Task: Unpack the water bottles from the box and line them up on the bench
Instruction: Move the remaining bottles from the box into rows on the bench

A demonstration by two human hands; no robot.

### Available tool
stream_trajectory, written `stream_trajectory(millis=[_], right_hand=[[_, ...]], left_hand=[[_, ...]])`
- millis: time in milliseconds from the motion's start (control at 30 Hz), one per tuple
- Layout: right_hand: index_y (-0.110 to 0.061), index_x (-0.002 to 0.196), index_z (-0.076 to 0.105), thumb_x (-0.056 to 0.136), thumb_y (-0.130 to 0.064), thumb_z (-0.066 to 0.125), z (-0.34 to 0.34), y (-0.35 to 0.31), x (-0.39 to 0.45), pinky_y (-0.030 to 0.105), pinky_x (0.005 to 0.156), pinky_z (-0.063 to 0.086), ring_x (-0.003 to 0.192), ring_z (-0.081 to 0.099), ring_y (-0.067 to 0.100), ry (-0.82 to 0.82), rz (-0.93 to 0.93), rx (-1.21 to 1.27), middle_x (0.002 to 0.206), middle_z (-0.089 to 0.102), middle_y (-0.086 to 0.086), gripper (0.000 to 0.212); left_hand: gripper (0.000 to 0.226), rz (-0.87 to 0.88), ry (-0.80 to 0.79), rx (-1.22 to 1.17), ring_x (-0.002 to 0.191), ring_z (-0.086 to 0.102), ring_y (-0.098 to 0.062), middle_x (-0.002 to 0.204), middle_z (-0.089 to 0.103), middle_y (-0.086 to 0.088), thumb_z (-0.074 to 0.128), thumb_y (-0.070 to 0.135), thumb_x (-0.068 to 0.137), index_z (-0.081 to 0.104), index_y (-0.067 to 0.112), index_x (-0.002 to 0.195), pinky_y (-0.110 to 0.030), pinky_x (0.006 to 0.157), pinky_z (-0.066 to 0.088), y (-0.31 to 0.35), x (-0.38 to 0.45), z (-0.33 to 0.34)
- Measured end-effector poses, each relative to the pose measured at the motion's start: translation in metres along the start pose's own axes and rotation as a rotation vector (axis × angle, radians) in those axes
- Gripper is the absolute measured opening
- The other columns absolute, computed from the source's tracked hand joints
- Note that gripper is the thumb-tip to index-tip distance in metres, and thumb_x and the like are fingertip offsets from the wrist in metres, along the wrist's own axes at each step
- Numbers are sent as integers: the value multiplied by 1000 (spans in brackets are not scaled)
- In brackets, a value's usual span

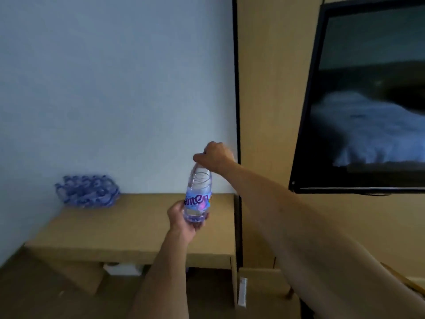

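I see 1 water bottle (199, 194) held above the bench (128, 224), my right hand (213, 156) clamped over its cap and my left hand's (184, 221) fingers (202, 223) wrapped around its base. Its long axis stands nearly upright, cap up, tilted slightly. A bluish wrapped pack (87, 191) sits on the bench's far left, well apart.

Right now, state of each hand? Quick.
Left hand: closed around the base of the water bottle, holding it.
Right hand: closed over the same bottle's cap end, holding it above the bench.
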State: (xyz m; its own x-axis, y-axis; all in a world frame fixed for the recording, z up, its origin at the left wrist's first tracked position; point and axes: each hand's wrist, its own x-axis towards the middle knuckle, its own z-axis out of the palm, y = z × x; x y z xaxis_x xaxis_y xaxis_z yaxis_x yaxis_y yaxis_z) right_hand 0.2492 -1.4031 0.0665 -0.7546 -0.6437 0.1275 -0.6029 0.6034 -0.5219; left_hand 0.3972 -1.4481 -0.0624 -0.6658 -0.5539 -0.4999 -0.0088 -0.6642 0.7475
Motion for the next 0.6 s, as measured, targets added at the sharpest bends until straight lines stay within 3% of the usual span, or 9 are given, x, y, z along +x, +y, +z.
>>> stream_trajectory(millis=[100,167,267,400,500,600], right_hand=[[-15,88,63,70,-52,58,29,-33,-13,26,63,39,79,55,27,-32,-21,50,82,55,4,42],[-17,83,62,71,-56,55,50,-58,-25,25,59,36,78,54,25,-101,-95,29,78,54,1,41],[-20,84,59,80,-53,52,83,-100,-52,29,69,39,86,52,25,-263,-249,116,94,58,4,34],[-16,82,54,94,-41,44,106,-147,-91,31,77,42,90,52,29,-453,-353,244,98,59,11,29],[-9,92,57,98,-34,40,113,-181,-116,34,79,41,103,56,36,-419,-454,217,110,60,20,31],[-4,104,62,101,-31,34,120,-218,-140,35,75,41,101,58,37,-347,-569,133,100,60,17,39]], left_hand=[[51,39,132,-18,48,55,-27,69,63,-18,38,44,83,68,4,92,-21,44,33,1,-28,-40],[53,-8,155,-21,49,51,-24,68,62,-18,36,49,83,67,6,88,-21,45,31,-3,-51,-68],[49,-38,152,-85,57,56,-22,70,61,-14,39,49,83,63,7,92,-19,43,34,-10,-88,-106],[52,-3,230,-163,59,57,-22,75,60,-15,38,51,87,61,5,99,-20,43,39,-13,-134,-151],[56,37,261,-157,53,52,-21,74,61,-18,35,53,91,63,5,97,-21,45,40,-9,-164,-182],[56,79,253,-170,51,50,-20,74,61,-18,34,55,90,63,7,94,-21,46,40,0,-189,-207]])
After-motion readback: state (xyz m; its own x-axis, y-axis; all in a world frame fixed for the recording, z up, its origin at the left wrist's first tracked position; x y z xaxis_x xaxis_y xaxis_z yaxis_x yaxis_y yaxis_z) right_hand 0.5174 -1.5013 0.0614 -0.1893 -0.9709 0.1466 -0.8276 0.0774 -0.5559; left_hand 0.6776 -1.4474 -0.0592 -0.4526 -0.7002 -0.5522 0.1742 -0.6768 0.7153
